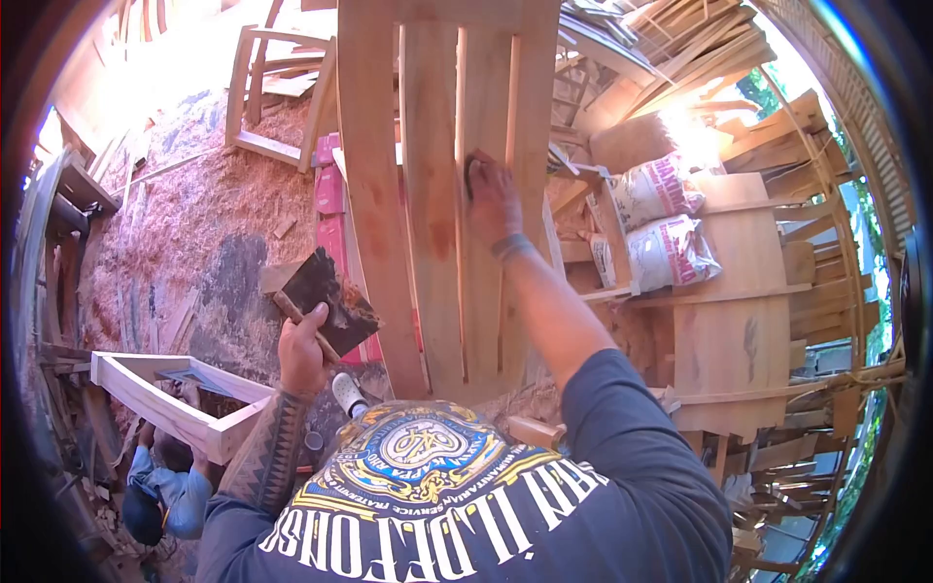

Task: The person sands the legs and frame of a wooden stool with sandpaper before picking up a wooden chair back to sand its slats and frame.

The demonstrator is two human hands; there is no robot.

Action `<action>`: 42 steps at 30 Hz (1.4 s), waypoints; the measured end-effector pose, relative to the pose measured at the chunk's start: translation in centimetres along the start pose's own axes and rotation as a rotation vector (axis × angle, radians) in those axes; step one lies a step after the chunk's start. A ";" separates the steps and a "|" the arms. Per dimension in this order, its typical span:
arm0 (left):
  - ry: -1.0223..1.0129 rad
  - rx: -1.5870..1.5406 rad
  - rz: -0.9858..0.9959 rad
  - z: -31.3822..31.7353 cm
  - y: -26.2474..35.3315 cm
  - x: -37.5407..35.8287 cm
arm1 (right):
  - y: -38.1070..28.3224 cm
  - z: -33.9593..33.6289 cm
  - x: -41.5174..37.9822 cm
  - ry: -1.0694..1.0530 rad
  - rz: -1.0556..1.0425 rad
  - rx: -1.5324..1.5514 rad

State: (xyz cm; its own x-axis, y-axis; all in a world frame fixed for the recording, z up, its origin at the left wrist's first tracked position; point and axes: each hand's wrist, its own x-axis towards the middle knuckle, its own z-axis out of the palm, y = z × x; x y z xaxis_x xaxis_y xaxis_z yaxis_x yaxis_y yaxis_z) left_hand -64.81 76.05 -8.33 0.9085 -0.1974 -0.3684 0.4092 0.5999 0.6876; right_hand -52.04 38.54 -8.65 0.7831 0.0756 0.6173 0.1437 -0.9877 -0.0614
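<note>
A long slatted wooden panel (431, 194) stretches away in front of me, with narrow gaps between its boards. My right hand (495, 206) lies on the panel and presses a small dark pad (473, 173) against the wood, its fingers closed round it. To the left of the panel, my left hand (304, 350) grips the edge of a dark, stained board (335, 303), with the thumb on top. Brown smears mark the board near its right corner. Reddish patches show on the panel's middle slats.
Wooden frames (180, 394) stand at the lower left, beside a crouching person (175, 491), and at the upper left. Sacks (671, 253) and a plywood sheet (734, 340) are on the right. Wood shavings (175, 204) cover the ground. Lumber piles up at the upper right.
</note>
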 end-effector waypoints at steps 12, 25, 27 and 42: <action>0.068 0.075 0.010 3.7 0.1 -1.3 | 4.0 -5.0 6.5 -0.458 -0.042 0.194; 0.014 0.039 -0.039 7.3 -3.2 -2.6 | 3.2 -5.7 0.3 -0.438 0.017 0.218; -0.011 0.056 -0.051 7.2 -4.1 -2.7 | 3.5 -6.8 4.2 -0.326 0.056 0.133; 0.026 0.003 -0.085 5.2 -4.5 -6.0 | 4.5 -5.2 2.9 -0.282 0.135 0.147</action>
State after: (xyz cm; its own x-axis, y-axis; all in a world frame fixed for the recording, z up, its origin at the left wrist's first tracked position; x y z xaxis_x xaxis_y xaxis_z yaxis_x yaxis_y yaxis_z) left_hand -71.64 70.48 -6.00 0.8682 -0.2272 -0.4412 0.4845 0.5799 0.6549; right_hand -52.27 33.58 -3.05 0.9344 0.0008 0.3562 0.0970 -0.9628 -0.2523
